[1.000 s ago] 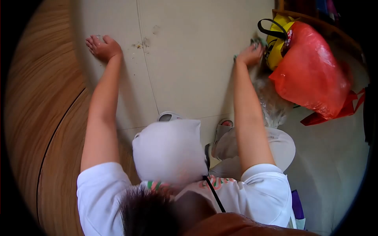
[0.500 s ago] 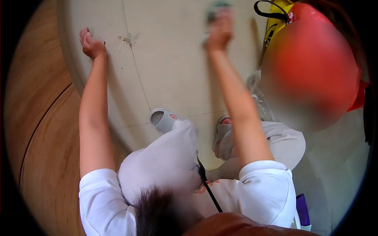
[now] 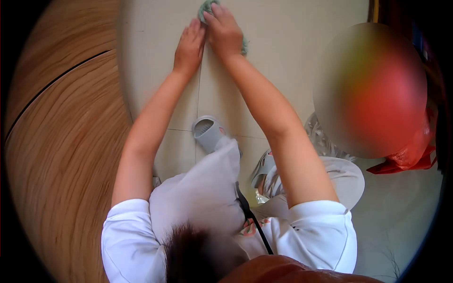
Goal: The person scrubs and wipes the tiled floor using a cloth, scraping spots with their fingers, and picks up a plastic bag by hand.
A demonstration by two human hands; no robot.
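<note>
A green cloth (image 3: 207,10) lies under the fingers of my right hand (image 3: 223,35), pressed to the pale tiled floor (image 3: 283,52); a bit of it shows beside the wrist. Close by on the left, my left hand (image 3: 189,49) rests on the floor with its fingertips near the cloth. Its fingers are stretched out, and nothing shows in them. The debris seen on the tiles earlier is not visible now, and what lies beneath the hands is hidden.
Wood-grained panels (image 3: 61,155) curve along the left. A red plastic bag (image 3: 410,148) is at the right, partly behind a blurred patch, with clear plastic (image 3: 321,139) beside it. My grey slippers (image 3: 207,132) are below the hands.
My right hand has moved left with the green cloth, and my left hand has moved right, so both are now close together. The view has shifted, and the floor debris is no longer seen.
</note>
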